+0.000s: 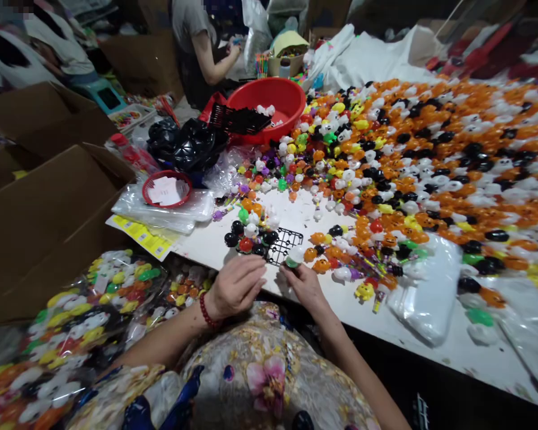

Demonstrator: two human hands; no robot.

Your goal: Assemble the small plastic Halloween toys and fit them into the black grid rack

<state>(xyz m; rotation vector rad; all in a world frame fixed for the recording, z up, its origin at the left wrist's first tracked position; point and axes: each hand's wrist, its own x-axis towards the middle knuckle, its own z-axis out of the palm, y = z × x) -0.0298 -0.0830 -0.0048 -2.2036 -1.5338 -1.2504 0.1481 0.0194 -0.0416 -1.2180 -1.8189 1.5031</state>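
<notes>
A black plastic grid (287,242) lies near the front edge of the white table. Its left part sits under or beside a cluster of small round toys, black, white, red and green, among them a red toy (245,245). My left hand (238,285), with a red bead bracelet (206,310) at the wrist, is held just in front of that cluster. Its fingers are stretched out and no object shows in them. At the grid's near right corner, my right hand (308,289) pinches a small white-and-green toy (295,257) between thumb and fingers.
A large heap of toys (430,155) covers the table's right. Clear plastic bags (430,292) lie right of my hands. Beyond stand a small red basket (189,194) with paper slips and a red basin (302,104). Cardboard boxes (49,221) flank the left; a co-worker (197,48) is behind.
</notes>
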